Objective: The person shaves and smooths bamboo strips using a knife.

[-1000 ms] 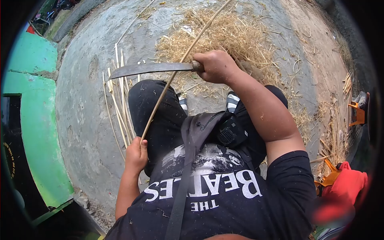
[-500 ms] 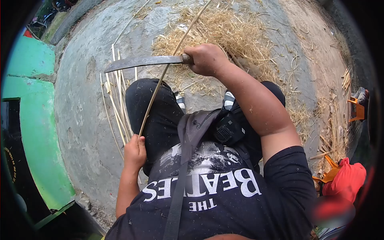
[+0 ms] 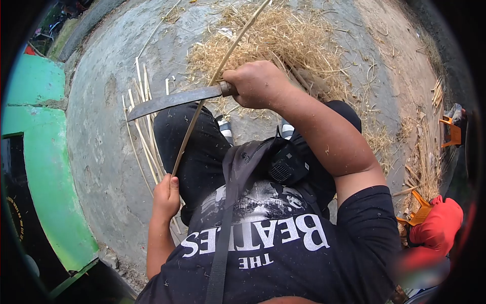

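My left hand [image 3: 166, 196] is closed around the lower end of a long, thin bamboo strip [image 3: 189, 133], thumb along it. The strip slants up and away over my left thigh, past the top of the view. In my right hand [image 3: 254, 85] is the wooden handle of a machete [image 3: 174, 103], its curved blade pointing left. The blade crosses the strip just beside the handle; whether its edge bites into the strip I cannot tell. Several pale split strips [image 3: 147, 137] lie on the ground left of my leg.
A heap of curly shavings [image 3: 283, 38] covers the concrete beyond my feet. More strips and scraps [image 3: 428, 157] lie along the right. A person in red [image 3: 436, 228] is at the lower right by an orange chair [image 3: 420, 210]. A green wall [image 3: 48, 167] stands left.
My right hand and the machete have come down the strip towards me and slightly left. My left hand has shifted a little left and down, still holding the strip.
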`<state>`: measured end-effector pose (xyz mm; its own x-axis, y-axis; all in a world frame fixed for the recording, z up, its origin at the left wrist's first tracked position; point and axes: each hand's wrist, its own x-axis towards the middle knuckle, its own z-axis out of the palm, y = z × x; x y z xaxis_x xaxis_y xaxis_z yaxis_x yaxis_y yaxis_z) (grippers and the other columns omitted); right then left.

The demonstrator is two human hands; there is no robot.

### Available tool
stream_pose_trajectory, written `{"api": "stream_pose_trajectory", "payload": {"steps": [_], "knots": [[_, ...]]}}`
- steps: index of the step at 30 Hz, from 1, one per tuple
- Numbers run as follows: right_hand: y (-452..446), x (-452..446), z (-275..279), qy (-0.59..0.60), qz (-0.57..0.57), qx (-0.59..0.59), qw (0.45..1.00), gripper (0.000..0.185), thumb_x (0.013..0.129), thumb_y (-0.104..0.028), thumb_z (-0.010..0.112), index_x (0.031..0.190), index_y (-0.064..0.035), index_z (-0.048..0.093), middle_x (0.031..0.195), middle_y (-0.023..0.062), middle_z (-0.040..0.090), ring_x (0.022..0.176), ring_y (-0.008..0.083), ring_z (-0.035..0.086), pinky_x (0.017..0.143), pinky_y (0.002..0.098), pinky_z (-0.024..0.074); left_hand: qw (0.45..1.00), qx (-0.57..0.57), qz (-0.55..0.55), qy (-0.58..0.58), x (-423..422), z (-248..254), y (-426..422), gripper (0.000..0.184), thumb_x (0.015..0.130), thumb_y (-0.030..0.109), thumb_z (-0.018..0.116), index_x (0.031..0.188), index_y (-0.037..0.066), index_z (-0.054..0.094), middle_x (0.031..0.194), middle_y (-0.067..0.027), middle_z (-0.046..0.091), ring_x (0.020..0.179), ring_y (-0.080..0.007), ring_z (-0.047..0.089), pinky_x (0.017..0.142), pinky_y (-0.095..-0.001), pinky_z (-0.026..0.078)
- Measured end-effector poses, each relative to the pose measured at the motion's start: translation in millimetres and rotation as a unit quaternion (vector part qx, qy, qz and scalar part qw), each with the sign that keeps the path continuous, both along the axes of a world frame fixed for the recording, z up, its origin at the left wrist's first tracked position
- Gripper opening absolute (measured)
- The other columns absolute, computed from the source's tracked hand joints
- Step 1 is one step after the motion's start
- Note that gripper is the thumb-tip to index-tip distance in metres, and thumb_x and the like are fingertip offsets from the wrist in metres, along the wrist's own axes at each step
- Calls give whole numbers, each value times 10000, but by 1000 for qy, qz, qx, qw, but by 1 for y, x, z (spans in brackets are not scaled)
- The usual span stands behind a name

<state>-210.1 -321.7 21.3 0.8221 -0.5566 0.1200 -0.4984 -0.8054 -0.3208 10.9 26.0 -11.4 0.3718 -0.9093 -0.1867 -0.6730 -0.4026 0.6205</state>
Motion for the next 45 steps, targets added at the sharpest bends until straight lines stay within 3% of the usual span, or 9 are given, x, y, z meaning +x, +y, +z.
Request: {"api": "stream_pose_trajectory", "payload": {"steps": [6, 12, 15, 18, 21, 24, 35, 39, 45], "knots": [[-49, 7, -16, -2, -145, 105, 984, 231, 854, -219, 691, 1074, -163, 739, 1026, 126, 758, 996, 348, 733, 857, 486, 587, 997, -6, 10, -74, -9, 3, -2, 495, 1127, 393, 472, 837, -6, 508, 654, -238, 552, 627, -477, 567, 568, -492, 416], [-4, 9, -24, -9, 3, 2, 1000, 139, 847, -243, 712, 949, -149, 713, 923, 135, 751, 901, 353, 739, 789, 488, 590, 1000, 6, 0, -23, -1, 5, 1, 486, 1128, 390, 472, 856, -9, 525, 643, -228, 550, 598, -433, 569, 570, -476, 422], [-28, 7, -33, -39, -66, 63, 995, 164, 842, -246, 713, 976, -151, 715, 924, 131, 754, 921, 363, 739, 802, 489, 595, 1000, 3, 23, 8, -3, -1, -1, 519, 1133, 433, 452, 874, -9, 538, 662, -134, 519, 615, -242, 524, 591, -413, 417], [-28, 6, -28, -2, -76, 63, 995, 177, 838, -236, 715, 998, -162, 726, 936, 117, 757, 941, 361, 740, 827, 483, 595, 1000, 7, 19, 12, 2, -2, -2, 518, 1131, 439, 456, 874, -3, 538, 664, -119, 524, 618, -230, 523, 589, -409, 416], [-2, 2, -7, -6, -18, 29, 999, 140, 836, -210, 705, 951, -132, 695, 882, 154, 740, 859, 395, 722, 766, 524, 577, 1000, 7, 12, -18, -3, 4, -2, 477, 1125, 380, 481, 861, -12, 537, 653, -238, 557, 615, -458, 579, 571, -489, 424], [-3, 5, -16, 12, -21, 43, 999, 145, 849, -211, 697, 966, -126, 707, 914, 152, 749, 884, 384, 727, 790, 514, 584, 998, -4, 10, -57, -7, 1, -1, 462, 1121, 368, 492, 861, -11, 538, 675, -255, 572, 648, -494, 586, 573, -510, 424], [-10, 4, -14, 32, -14, 8, 999, 140, 837, -211, 698, 959, -143, 718, 961, 128, 749, 956, 338, 738, 825, 484, 588, 997, -7, 13, -72, -6, -2, -6, 444, 1114, 359, 507, 863, -6, 545, 703, -276, 595, 696, -531, 598, 583, -539, 437], [-60, -6, -22, -11, -152, 105, 983, 226, 854, -204, 695, 1062, -121, 727, 1027, 172, 754, 991, 371, 730, 853, 492, 591, 997, -22, 18, -66, -12, 6, -7, 441, 1111, 359, 514, 861, -3, 541, 705, -278, 595, 703, -532, 599, 584, -542, 436], [-16, 3, -21, -42, -32, 36, 998, 148, 867, -238, 713, 932, -105, 700, 867, 179, 732, 867, 392, 724, 769, 512, 570, 998, -1, 9, -57, -6, 4, -3, 451, 1112, 360, 513, 848, -5, 536, 692, -272, 585, 680, -520, 598, 583, -534, 433]]}}
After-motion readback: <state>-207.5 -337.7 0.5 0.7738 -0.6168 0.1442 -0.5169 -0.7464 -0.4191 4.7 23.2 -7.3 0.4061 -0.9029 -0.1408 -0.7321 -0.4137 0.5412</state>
